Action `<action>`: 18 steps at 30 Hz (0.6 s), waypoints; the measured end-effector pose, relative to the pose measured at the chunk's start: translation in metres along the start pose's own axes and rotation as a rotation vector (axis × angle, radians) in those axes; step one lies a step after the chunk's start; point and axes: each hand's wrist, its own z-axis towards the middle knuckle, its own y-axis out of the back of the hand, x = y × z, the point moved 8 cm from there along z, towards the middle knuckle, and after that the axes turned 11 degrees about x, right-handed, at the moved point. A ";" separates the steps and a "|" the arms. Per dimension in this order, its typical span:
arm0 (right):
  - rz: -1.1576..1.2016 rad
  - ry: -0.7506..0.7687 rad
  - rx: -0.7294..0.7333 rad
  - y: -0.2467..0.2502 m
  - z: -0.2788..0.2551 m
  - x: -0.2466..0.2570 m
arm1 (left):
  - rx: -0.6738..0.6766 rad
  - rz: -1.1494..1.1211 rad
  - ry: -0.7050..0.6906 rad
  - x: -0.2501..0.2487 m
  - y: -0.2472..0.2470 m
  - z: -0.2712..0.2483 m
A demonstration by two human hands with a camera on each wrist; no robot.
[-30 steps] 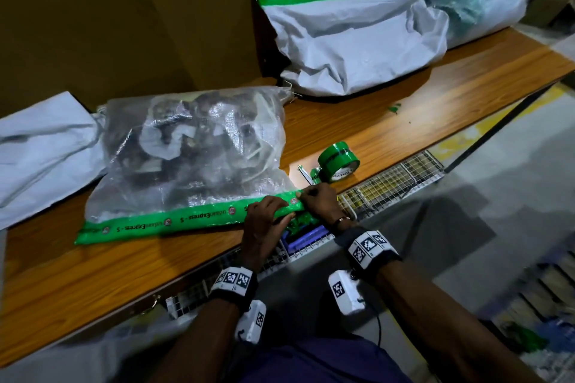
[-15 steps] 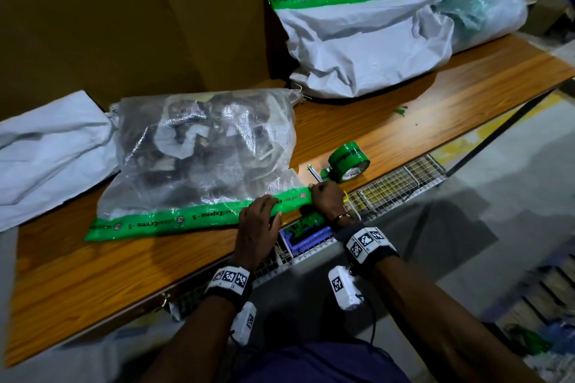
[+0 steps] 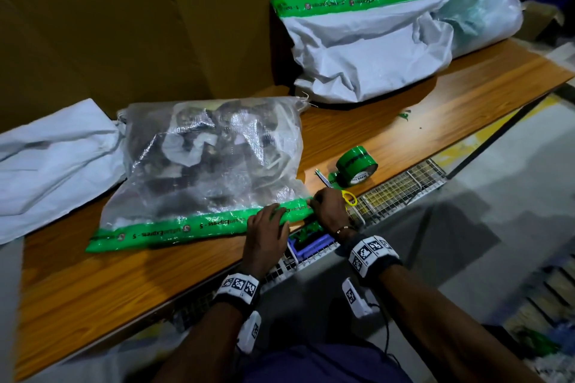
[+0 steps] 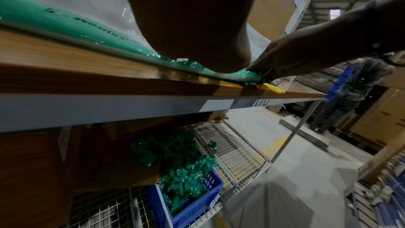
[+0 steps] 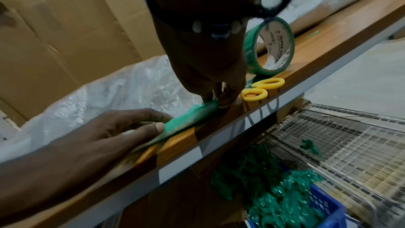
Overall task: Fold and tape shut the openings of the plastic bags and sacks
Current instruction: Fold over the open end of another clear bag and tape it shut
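Clear woven plastic bag (image 3: 211, 162) lies flat on the wooden table (image 3: 404, 134), its folded opening along the near edge and covered by a strip of green printed tape (image 3: 193, 227). Left hand (image 3: 267, 233) rests palm-down on the strip near its right end, fingers fairly straight, pressing it. Right hand (image 3: 329, 211) is at the strip's right end, fingertips curled and pinching the tape there, as the right wrist view shows. Yellow-handled scissors (image 5: 260, 89) lie on the table just right of the right hand; the green tape roll (image 3: 356, 169) stands on edge just beyond them. Farther right, a white sack (image 3: 373, 50) with a green taped top leans against the cardboard wall (image 3: 155, 25). Another white sack (image 3: 53, 158) lies at far left. Below the table, a blue crate (image 4: 192, 202) holds crumpled green tape scraps (image 4: 181, 162).
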 end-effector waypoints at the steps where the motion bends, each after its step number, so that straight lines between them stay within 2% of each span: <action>1: 0.009 0.029 -0.008 0.001 0.001 0.004 | 0.012 0.013 0.009 0.000 0.000 -0.001; 4: 0.017 0.110 -0.047 0.007 0.004 0.016 | 0.067 0.059 0.009 0.000 -0.004 -0.001; 7: -0.005 0.120 -0.058 0.014 0.012 0.022 | 0.168 0.076 0.014 0.002 -0.015 0.001; 11: -0.164 0.161 -0.159 0.019 -0.002 0.040 | 0.250 0.144 -0.023 0.003 -0.022 0.000; 15: -0.239 0.396 -0.054 -0.015 -0.029 0.060 | 0.266 0.261 -0.062 0.010 -0.025 -0.009; 18: -0.121 0.367 -0.070 -0.023 -0.029 0.042 | 0.292 0.263 -0.061 0.018 -0.031 -0.011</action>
